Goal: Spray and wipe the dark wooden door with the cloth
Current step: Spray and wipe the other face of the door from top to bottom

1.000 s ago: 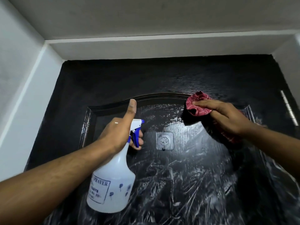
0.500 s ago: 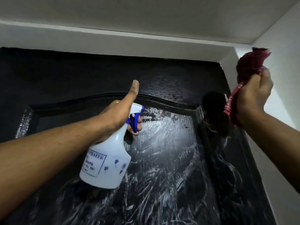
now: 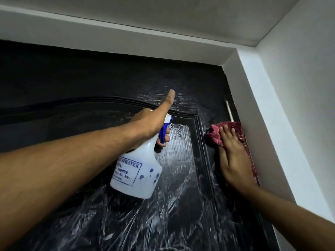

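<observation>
A: L hand [image 3: 148, 122]?
B: Grips bottle [image 3: 137, 171] neck, fingers round blue trigger, thumb up, in front of door [image 3: 108, 78].
A: R hand [image 3: 233, 160]?
B: Flat, fingers straight, pressing cloth [image 3: 215, 132] on door's right edge, just below hinge [image 3: 229, 111], by wall [image 3: 290, 124]. Panel's streaked wet.

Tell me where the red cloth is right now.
In the head view the red cloth sits at the right, pressed against the right edge of the door under the right hand, just below the hinge and beside the white wall.
</observation>
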